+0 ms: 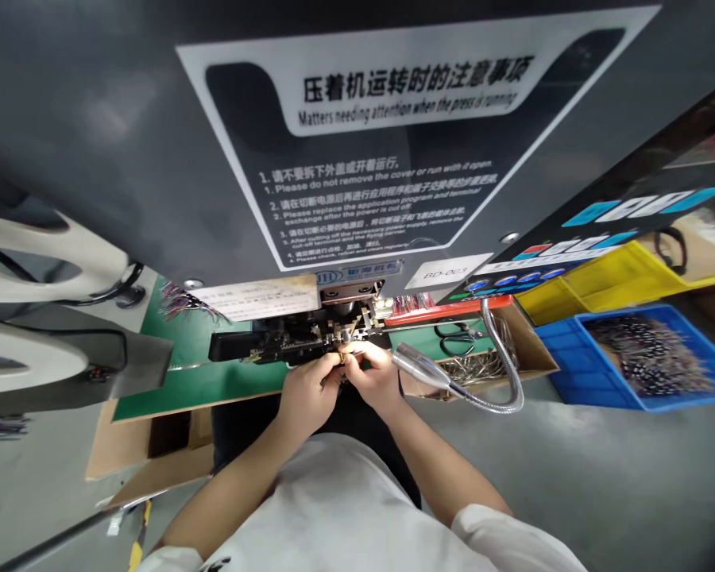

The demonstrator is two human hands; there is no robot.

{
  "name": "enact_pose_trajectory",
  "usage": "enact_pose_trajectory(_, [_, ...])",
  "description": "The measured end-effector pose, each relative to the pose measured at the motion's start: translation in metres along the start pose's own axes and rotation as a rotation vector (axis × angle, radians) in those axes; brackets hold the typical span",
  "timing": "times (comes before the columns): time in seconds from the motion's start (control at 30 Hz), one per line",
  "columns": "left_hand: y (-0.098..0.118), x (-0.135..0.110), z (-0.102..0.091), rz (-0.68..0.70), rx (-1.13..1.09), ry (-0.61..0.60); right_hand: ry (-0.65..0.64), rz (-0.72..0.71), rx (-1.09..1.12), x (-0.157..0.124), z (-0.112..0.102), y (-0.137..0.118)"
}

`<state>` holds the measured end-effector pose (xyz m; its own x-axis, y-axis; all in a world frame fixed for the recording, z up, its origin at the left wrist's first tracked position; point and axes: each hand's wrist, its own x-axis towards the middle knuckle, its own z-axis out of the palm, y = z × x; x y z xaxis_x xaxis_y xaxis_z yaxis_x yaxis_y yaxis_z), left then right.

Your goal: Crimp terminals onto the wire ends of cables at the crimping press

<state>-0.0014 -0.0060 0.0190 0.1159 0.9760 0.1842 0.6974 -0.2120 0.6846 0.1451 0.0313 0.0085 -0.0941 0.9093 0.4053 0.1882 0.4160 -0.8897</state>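
In the head view, both hands sit just in front of the crimping press (298, 338). The left hand (307, 395) and right hand (372, 377) have their fingers (356, 355) closed together on a tiny brass piece (341, 358), its exact kind too small to tell. Right of the press lie scissors (456, 340), a gooseneck lamp (429, 369), and a blue bin (649, 357) of wires.
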Motion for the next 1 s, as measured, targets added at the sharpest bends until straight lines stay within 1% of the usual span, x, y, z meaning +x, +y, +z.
enact_pose_trajectory(0.23, [0.0027, 0.0016, -0.0002, -0.058, -0.003, 0.01, 0.003, 0.03, -0.019, -0.0009, 0.0003, 0.0015])
enact_pose_trajectory(0.4, [0.0007, -0.0002, -0.0004, -0.052, -0.021, 0.003, 0.007, 0.037, 0.001, -0.0034, 0.0013, 0.0014])
enact_pose_trajectory(0.6, [-0.001, -0.0013, 0.0004, -0.043, -0.029, -0.002, 0.005, 0.092, -0.014, -0.0065, 0.0022, 0.0016])
enact_pose_trajectory(0.77, [-0.0002, -0.0004, -0.0007, -0.063, -0.03, -0.019, -0.025, 0.07, -0.02, -0.0051, -0.0003, -0.0013])
enact_pose_trajectory(0.83, [0.0004, 0.0003, -0.0014, -0.073, -0.063, -0.028, -0.019, 0.102, -0.002, -0.005, 0.0, -0.002])
enact_pose_trajectory(1.0, [0.0008, 0.0011, -0.0009, -0.107, -0.141, -0.053, 0.026, 0.289, 0.079, -0.0075, 0.0045, -0.0008])
